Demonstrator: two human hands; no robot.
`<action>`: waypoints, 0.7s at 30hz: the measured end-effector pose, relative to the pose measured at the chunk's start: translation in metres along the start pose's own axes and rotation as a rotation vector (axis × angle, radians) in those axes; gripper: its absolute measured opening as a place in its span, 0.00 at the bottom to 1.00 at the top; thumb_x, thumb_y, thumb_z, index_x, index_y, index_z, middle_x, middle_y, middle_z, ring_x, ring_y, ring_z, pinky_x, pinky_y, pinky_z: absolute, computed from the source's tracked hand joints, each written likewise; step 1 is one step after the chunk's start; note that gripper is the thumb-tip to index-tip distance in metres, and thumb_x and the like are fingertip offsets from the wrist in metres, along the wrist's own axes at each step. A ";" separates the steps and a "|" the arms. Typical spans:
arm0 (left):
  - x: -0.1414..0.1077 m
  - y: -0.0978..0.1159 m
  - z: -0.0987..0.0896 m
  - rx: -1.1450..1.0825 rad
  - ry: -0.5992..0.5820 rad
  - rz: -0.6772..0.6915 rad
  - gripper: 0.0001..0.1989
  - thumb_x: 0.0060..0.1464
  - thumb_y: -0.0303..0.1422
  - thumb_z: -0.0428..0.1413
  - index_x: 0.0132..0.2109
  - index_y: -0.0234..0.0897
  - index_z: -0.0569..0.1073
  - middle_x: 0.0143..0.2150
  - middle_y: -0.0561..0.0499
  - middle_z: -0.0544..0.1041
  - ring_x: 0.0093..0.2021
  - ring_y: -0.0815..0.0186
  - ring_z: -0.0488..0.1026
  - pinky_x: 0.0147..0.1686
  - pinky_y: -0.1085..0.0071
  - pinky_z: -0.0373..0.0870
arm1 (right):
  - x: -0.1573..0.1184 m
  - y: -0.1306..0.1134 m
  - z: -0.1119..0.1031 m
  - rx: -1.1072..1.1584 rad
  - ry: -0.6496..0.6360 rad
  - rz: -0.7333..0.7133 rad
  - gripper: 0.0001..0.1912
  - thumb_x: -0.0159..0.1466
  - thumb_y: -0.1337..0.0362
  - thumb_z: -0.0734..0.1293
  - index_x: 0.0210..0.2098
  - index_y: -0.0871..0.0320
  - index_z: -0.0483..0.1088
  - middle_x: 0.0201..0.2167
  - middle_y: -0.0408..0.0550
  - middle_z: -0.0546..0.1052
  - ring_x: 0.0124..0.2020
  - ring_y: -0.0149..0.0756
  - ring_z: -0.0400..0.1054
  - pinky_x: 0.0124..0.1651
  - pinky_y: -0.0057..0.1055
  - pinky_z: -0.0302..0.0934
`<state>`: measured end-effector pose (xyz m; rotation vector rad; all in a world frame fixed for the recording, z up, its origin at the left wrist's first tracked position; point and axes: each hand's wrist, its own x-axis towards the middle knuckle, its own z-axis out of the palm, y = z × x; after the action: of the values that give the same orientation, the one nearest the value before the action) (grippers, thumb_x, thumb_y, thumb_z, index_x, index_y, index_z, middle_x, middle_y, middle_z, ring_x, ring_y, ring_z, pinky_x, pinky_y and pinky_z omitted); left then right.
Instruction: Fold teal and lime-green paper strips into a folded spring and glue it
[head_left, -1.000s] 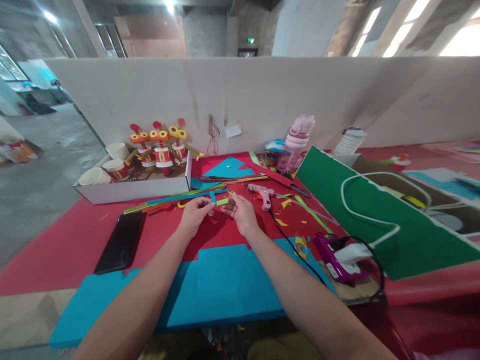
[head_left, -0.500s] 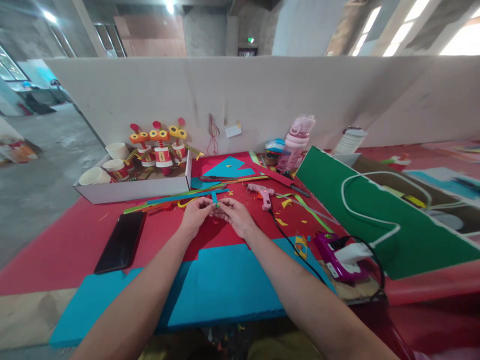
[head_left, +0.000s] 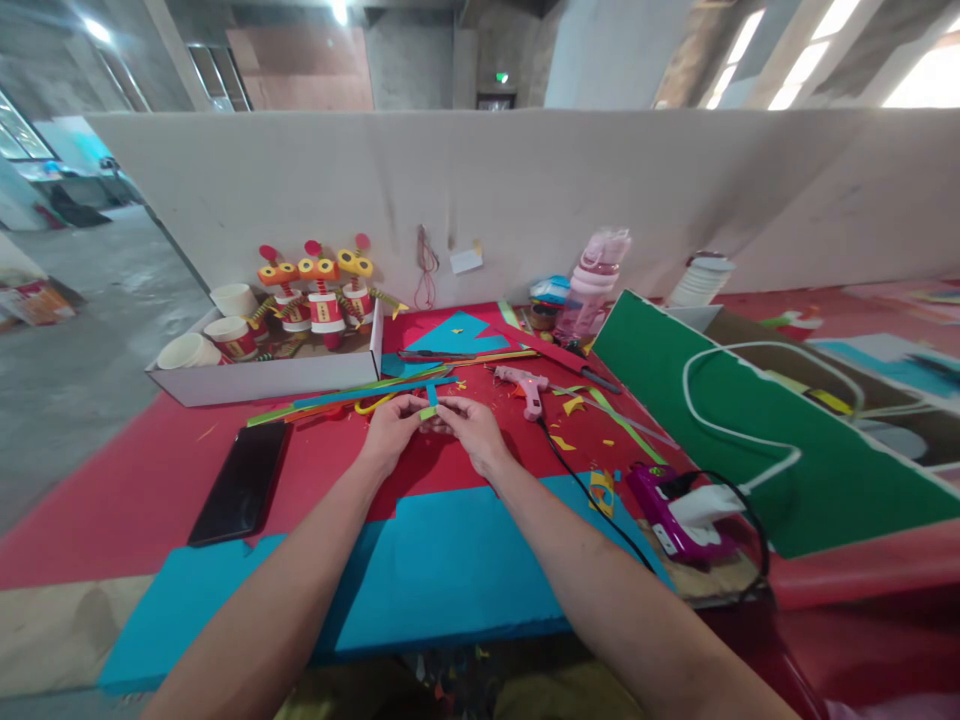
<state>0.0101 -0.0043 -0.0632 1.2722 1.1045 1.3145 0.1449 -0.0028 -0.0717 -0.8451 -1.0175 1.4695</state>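
Over the red tabletop [head_left: 330,460], my left hand [head_left: 393,432] and my right hand [head_left: 472,432] meet fingertip to fingertip. Between them they pinch folded paper strips [head_left: 428,412], a light green part crossing a blue part that points away from me. Fingers of both hands are closed on it, and some of them are hidden behind the fold. Just beyond lie long blue, green and orange paper strips [head_left: 337,396]. A pink glue gun [head_left: 531,388] rests to the right of my right hand, its black cord trailing toward me.
Blue sheets [head_left: 450,560] cover the near edge, with a black phone [head_left: 241,485] at left. A white box [head_left: 277,382] holds paper cups and cup figures. Right are a purple power strip [head_left: 679,520], a green board [head_left: 750,440] and a pink bottle [head_left: 592,285].
More of the light green strip now shows between my fingertips, lying across the blue one. Both hands stay in nearly the same place.
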 end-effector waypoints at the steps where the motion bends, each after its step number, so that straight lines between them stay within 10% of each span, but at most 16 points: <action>1: 0.000 0.000 0.000 -0.008 -0.001 0.005 0.11 0.39 0.35 0.63 0.31 0.33 0.74 0.25 0.52 0.75 0.25 0.70 0.68 0.28 0.74 0.65 | 0.000 0.000 0.000 -0.011 0.001 -0.009 0.16 0.48 0.57 0.73 0.33 0.59 0.73 0.25 0.44 0.77 0.26 0.33 0.73 0.37 0.33 0.70; 11: -0.003 0.003 0.002 -0.174 -0.181 -0.023 0.14 0.41 0.30 0.62 0.38 0.34 0.70 0.32 0.50 0.75 0.31 0.68 0.72 0.32 0.72 0.67 | 0.002 -0.001 -0.001 0.022 0.087 -0.037 0.14 0.49 0.56 0.72 0.30 0.59 0.72 0.21 0.41 0.75 0.24 0.30 0.71 0.36 0.31 0.68; 21: -0.001 0.000 -0.001 -0.001 -0.115 0.019 0.11 0.44 0.36 0.61 0.30 0.34 0.69 0.23 0.54 0.71 0.23 0.73 0.66 0.27 0.75 0.64 | 0.001 0.001 0.000 0.021 -0.029 0.008 0.16 0.46 0.57 0.73 0.30 0.60 0.71 0.25 0.43 0.76 0.26 0.31 0.72 0.38 0.31 0.68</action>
<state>0.0094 -0.0055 -0.0630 1.3433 1.0139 1.2398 0.1446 -0.0020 -0.0731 -0.8158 -1.0199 1.5009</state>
